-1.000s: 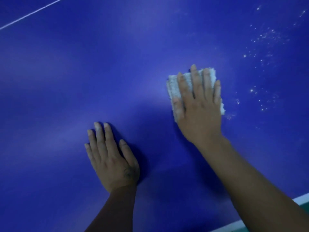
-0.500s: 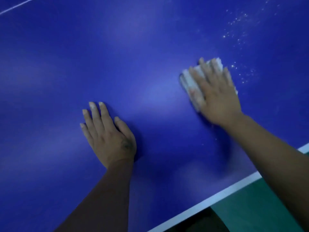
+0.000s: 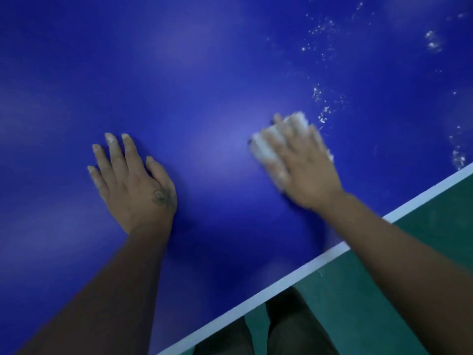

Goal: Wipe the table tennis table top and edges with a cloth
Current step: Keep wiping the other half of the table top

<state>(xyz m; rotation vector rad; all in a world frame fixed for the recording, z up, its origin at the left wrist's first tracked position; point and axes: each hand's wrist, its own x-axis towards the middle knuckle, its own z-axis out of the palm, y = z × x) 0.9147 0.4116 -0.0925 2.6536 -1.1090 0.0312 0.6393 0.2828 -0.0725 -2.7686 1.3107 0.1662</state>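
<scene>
The blue table tennis table top (image 3: 204,73) fills most of the view. My right hand (image 3: 304,165) lies flat on a folded white cloth (image 3: 263,149) and presses it onto the surface; the hand is blurred by motion and the cloth shows only past the fingers. My left hand (image 3: 135,183) rests flat on the table to the left, fingers spread, holding nothing. White specks and smears (image 3: 322,103) dot the surface just beyond and to the right of the cloth. The table's white edge line (image 3: 281,280) runs diagonally at the lower right.
Green floor (image 3: 384,290) lies past the table edge at the lower right. My dark trouser legs (image 3: 286,331) show below the edge at the bottom. More white residue (image 3: 432,42) sits at the far upper right of the table.
The view has shifted back, so more of the white edge and green floor shows. My right hand has drawn the cloth nearer the edge. The left hand has stayed planted.
</scene>
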